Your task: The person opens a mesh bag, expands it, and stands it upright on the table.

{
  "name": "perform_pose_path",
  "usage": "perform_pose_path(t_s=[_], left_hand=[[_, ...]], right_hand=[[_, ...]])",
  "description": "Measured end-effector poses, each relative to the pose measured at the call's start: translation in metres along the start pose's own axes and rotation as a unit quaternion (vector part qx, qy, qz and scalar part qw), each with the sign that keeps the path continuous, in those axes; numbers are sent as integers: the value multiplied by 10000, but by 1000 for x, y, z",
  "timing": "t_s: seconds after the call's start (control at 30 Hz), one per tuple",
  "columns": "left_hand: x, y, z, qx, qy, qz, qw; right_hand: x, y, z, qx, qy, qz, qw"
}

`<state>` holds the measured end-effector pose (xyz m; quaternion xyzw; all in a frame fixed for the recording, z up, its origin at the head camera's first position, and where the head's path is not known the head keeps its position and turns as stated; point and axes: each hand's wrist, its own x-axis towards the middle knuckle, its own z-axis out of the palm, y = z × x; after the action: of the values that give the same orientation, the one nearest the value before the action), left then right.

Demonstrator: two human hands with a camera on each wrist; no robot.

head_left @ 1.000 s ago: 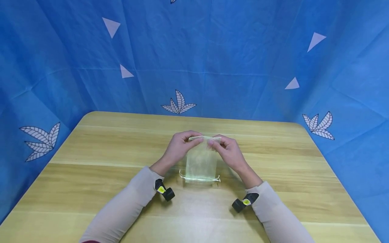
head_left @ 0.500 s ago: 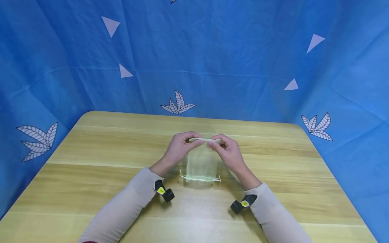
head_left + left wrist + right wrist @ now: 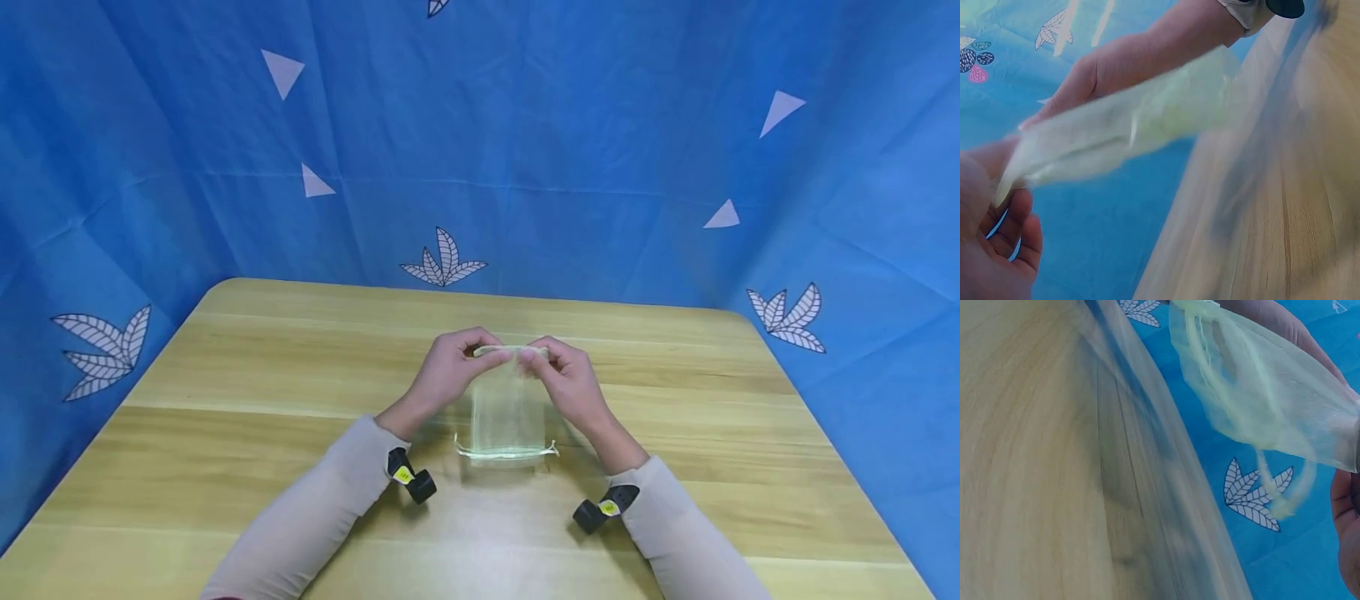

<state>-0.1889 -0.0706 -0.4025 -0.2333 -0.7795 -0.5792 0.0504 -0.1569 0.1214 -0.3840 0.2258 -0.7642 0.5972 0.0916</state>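
A pale green, see-through drawstring pouch (image 3: 508, 408) hangs between the two hands above the table, its corded end pointing down toward the person. My left hand (image 3: 453, 365) pinches the upper left corner between thumb and fingers. At the upper right corner, my right hand (image 3: 567, 377) pinches the same edge. In the left wrist view the pouch (image 3: 1129, 119) appears as a thin slanting sheet. The right wrist view shows the pouch's sheer fabric (image 3: 1310, 394) and a dangling loop of its drawstring (image 3: 1282, 503). Most of the right hand lies out of that view.
A light wood-grain table (image 3: 247, 467) with rounded far corners lies under the hands. Behind it and at both sides hangs a blue curtain (image 3: 570, 125) printed with white leaves and triangles. Each wrist wears a small black camera, the left camera (image 3: 422, 485) and the right camera (image 3: 589, 517).
Both hands keep their pinch on the pouch. The pouch and hands sit slightly lower and farther right in the head view, while the background has shifted a little too.
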Motion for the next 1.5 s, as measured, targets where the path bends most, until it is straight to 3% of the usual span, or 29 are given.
perform_pose_path(t_s=[0.37, 0.5, 0.6, 0.8, 1.13, 1.5], left_hand=[[1, 2, 0, 91, 45, 71, 9999], [3, 2, -1, 78, 170, 113, 9998], [3, 2, -3, 176, 333, 115, 9992], [3, 3, -5, 340, 480, 187, 9981], [3, 1, -3, 313, 487, 228, 9981], [2, -3, 0, 384, 419, 340, 9978]], right_hand=[[5, -4, -3, -85, -167, 193, 9996], [8, -9, -5, -244, -21, 190, 9995], [10, -10, -3, -395, 95, 108, 9991], [15, 14, -3, -744, 431, -287, 9959], [13, 25, -3, -1504, 717, -1299, 9774], [4, 30, -1, -1715, 334, -1216, 9771]])
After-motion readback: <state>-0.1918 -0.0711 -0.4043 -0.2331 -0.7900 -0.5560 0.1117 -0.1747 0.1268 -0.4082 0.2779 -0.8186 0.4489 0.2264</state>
